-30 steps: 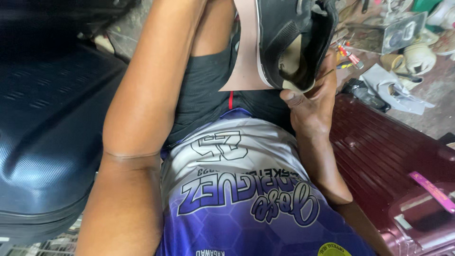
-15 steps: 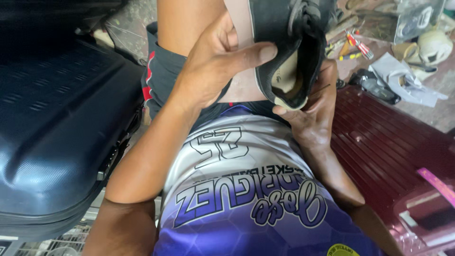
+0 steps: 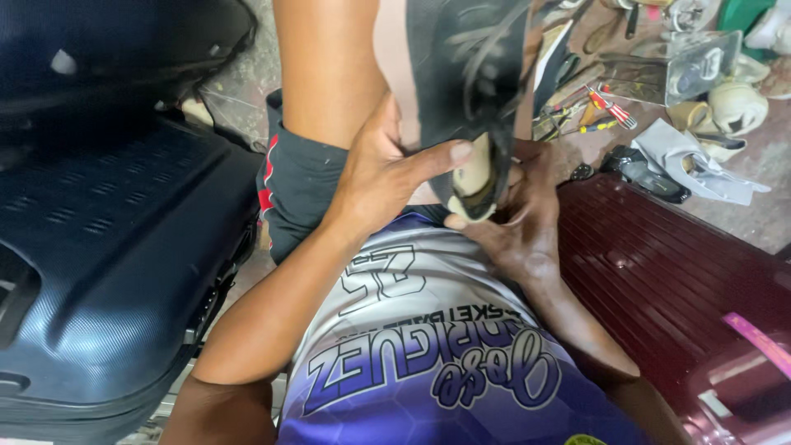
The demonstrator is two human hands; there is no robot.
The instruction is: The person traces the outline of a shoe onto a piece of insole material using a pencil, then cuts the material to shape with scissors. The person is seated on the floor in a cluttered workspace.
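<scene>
The left hand (image 3: pixel 387 177) comes up from the lower left, forearm running diagonally across the lap, wrist bent slightly back, and it clasps a black shoe (image 3: pixel 470 91) at its near end: the thumb lies stretched out across the dark upper, its tip close to the pale inner lining that shows at the shoe's opening, while the other fingers are hidden behind the shoe. The right hand (image 3: pixel 515 222) rises from the lower right with the forearm slanting up along the edge of a dark red case (image 3: pixel 659 280), and it grips the same end of the shoe from underneath, fingers curled up around the rim and the thumb pressing near the pale lining. Both hands are thus closed on the shoe, which is held up in front of the body, above the lap and against the bare raised knee, its length pointing away toward the top of the view. A dark blue hard-shell suitcase (image 3: pixel 107 247) lies to the left, just beside the left arm. Beyond the shoe, on the ground at the upper right, lie scattered small tools (image 3: pixel 601 107) and a clear plastic box (image 3: pixel 684 70).
</scene>
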